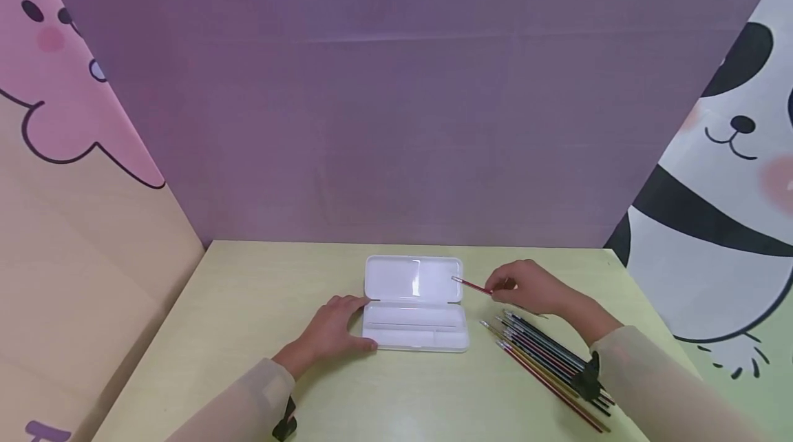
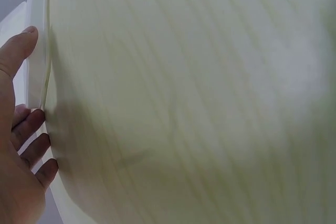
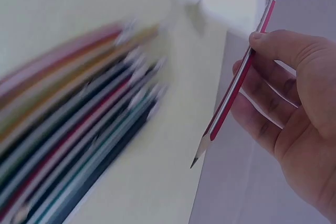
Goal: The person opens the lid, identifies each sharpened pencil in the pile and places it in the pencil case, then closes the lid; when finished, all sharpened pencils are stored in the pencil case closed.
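Note:
An opened white pencil case (image 1: pixel 415 326) lies on the table, its lid (image 1: pixel 396 278) tipped back and its compartments bare. My left hand (image 1: pixel 334 328) steadies the case at its left side, thumb near the front corner and fingers along the left edge. In the left wrist view, the thumb (image 2: pixel 21 48) touches the case's white wall. Right of the lid, my right hand (image 1: pixel 526 285) pinches a red pencil with silver stripes (image 3: pixel 231 93) between thumb and fingers. Its white-tipped end points toward the lid, and its sharpened point shows in the right wrist view.
A bundle of several pencils (image 1: pixel 539 352), dark, red and yellow, lies on the table (image 1: pixel 248 304) right of the case, below the right forearm. A purple panel (image 1: pixel 409 118) stands behind the table's far edge. Printed cartoon panels flank both sides.

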Demonstrator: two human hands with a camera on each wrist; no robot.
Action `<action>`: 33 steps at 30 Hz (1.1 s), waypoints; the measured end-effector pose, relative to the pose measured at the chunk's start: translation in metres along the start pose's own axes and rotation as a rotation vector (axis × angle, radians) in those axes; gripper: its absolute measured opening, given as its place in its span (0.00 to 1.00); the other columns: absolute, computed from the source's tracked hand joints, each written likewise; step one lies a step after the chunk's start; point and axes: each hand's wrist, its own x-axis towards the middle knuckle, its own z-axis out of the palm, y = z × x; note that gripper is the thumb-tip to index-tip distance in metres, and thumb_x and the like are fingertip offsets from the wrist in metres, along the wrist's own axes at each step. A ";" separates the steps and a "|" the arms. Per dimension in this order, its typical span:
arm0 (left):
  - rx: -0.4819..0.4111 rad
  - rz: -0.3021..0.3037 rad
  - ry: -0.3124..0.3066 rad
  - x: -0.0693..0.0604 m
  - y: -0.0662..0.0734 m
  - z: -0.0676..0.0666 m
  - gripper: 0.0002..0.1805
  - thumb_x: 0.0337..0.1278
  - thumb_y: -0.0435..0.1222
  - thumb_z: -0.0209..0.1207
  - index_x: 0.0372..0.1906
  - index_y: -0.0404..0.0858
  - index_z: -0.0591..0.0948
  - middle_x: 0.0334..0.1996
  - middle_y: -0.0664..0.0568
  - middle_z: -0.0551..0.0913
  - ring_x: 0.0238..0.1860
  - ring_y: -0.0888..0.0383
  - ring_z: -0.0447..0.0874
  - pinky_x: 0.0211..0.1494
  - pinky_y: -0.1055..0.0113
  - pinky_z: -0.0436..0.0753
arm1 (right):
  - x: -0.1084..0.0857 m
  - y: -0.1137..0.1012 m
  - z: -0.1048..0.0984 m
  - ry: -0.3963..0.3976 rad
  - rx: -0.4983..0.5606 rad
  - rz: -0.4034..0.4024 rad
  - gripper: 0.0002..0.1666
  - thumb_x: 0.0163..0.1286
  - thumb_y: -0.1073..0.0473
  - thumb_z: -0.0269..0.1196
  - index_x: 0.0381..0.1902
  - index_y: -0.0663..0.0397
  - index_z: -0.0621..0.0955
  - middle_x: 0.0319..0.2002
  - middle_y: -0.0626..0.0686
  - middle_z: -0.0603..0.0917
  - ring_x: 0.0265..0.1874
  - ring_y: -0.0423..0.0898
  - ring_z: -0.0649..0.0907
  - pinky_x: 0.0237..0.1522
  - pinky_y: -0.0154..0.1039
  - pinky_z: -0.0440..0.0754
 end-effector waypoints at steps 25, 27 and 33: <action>-0.047 -0.036 -0.018 0.000 0.003 -0.002 0.50 0.44 0.60 0.75 0.73 0.44 0.72 0.68 0.50 0.77 0.67 0.46 0.72 0.72 0.44 0.71 | 0.101 -0.064 0.087 -0.190 -0.021 -0.080 0.07 0.67 0.65 0.70 0.40 0.47 0.90 0.33 0.40 0.88 0.33 0.36 0.81 0.44 0.37 0.83; -0.041 -0.033 -0.017 -0.001 0.003 -0.002 0.50 0.44 0.60 0.75 0.73 0.44 0.72 0.68 0.50 0.77 0.66 0.46 0.72 0.72 0.44 0.71 | 0.103 -0.065 0.093 -0.191 -0.036 -0.084 0.07 0.66 0.65 0.70 0.38 0.46 0.90 0.32 0.39 0.88 0.32 0.35 0.81 0.44 0.36 0.83; -0.047 -0.043 -0.023 -0.002 0.005 -0.004 0.50 0.44 0.59 0.75 0.73 0.44 0.72 0.69 0.50 0.77 0.67 0.46 0.71 0.73 0.43 0.70 | 0.104 -0.069 0.107 -0.193 -0.086 -0.062 0.05 0.66 0.62 0.72 0.35 0.43 0.90 0.30 0.37 0.87 0.31 0.35 0.79 0.43 0.36 0.82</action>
